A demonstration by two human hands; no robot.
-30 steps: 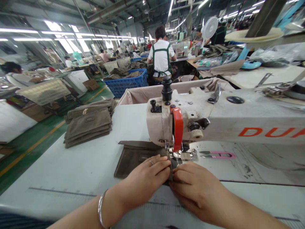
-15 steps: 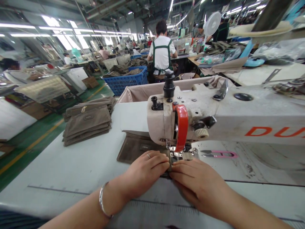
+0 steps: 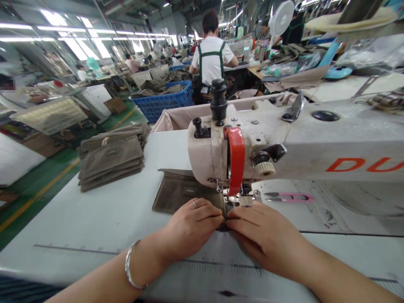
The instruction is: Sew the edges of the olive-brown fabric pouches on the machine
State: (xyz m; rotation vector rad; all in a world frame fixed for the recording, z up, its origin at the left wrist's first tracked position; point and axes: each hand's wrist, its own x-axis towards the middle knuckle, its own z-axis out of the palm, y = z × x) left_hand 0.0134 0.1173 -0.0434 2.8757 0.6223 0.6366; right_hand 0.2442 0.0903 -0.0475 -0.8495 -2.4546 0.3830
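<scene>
A brown fabric pouch panel (image 3: pixel 172 193) with a small label lies under the head of a sewing machine (image 3: pixel 205 158). My left hand (image 3: pixel 197 225) has its fingers closed on the panel's right edge, just in front of the presser foot (image 3: pixel 232 201). Close against it, my right hand (image 3: pixel 261 235) pinches the same edge from the other side, fingers pressed together. The fingertips of both hands nearly meet there and hide part of the edge. Pink-handled thread snips (image 3: pixel 292 197) lie on the machine bed to the right of the needle area.
A stack of brown pouches (image 3: pixel 112 155) sits at the table's left edge. Behind the machine are a fabric-lined bin (image 3: pixel 179 118) and a blue crate (image 3: pixel 164 103) of brown pieces. A co-worker (image 3: pixel 211 54) sits further back. Ruler markings (image 3: pixel 221 267) run along the table front.
The panel edge between my hands has shifted slightly toward the machine, and less of it stands up between my fingers. The view has tilted a little; both hands keep their grip.
</scene>
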